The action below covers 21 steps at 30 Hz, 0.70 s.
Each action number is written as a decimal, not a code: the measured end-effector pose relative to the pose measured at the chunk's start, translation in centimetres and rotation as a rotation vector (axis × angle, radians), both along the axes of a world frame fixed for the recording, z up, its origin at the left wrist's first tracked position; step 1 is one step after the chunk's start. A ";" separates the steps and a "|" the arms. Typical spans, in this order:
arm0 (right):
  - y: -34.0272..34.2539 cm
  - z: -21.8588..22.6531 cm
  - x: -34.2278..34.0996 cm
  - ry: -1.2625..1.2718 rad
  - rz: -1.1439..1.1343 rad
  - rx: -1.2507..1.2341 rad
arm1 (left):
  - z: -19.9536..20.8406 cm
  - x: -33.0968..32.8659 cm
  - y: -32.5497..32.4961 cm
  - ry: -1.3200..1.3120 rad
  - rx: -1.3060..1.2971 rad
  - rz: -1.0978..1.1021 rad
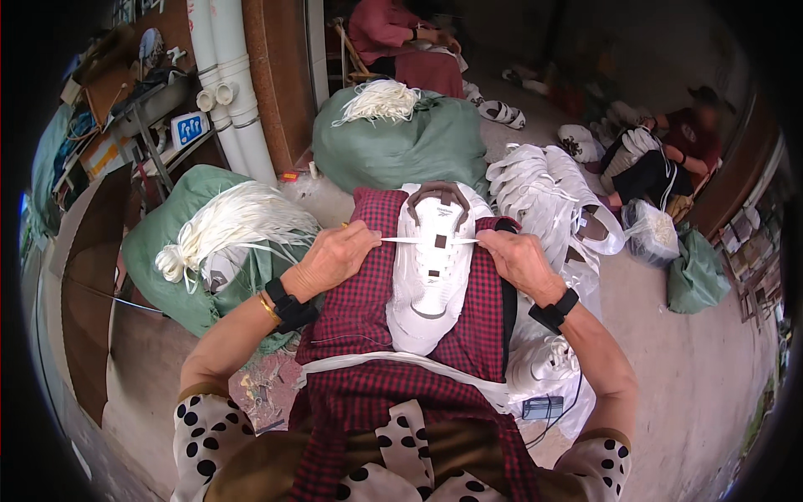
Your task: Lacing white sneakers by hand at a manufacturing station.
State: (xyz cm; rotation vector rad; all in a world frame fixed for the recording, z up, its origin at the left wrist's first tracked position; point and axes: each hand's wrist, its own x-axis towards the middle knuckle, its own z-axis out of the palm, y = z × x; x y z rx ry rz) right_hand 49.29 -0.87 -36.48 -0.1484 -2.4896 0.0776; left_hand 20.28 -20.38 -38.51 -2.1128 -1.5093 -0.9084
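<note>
A white sneaker (425, 289) with a brown-lined collar lies on my lap, toe toward me, on a red-and-black checked apron (355, 293). One flat white shoelace (400, 240) runs across its upper eyelets and stretches out to both sides. My left hand (343, 258) pinches the lace's left end, and a small yellowish tip shows above its fingers. At the sneaker's right side, my right hand (520, 261) closes on the other end. Both hands are level, just off the shoe's edges. A second white shoe partly shows behind the sneaker's collar.
White laces (242, 217) top a green sack (163, 251) at left; another green sack (393, 138) with laces stands ahead. White shoes (544, 180) pile up at right, near plastic bags (651, 233). Two people sit farther back. Pipes (230, 79) rise at far left.
</note>
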 end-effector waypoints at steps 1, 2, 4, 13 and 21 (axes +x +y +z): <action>0.1 0.3 0.3 -0.008 0.014 0.000 | 0.2 0.3 -0.1 -0.008 0.000 0.014; 0.2 0.5 0.5 0.005 0.009 0.009 | 0.5 0.5 0.1 -0.005 -0.002 -0.011; -0.2 1.1 0.6 -0.010 -0.028 0.014 | 0.5 0.3 0.2 -0.001 -0.010 -0.038; 1.0 3.6 6.8 -0.105 -0.211 0.089 | -0.3 -6.2 -3.7 -0.056 0.013 0.146; 3.5 11.5 20.4 -0.174 -0.641 0.228 | 6.1 -15.7 -13.3 -0.036 0.068 0.521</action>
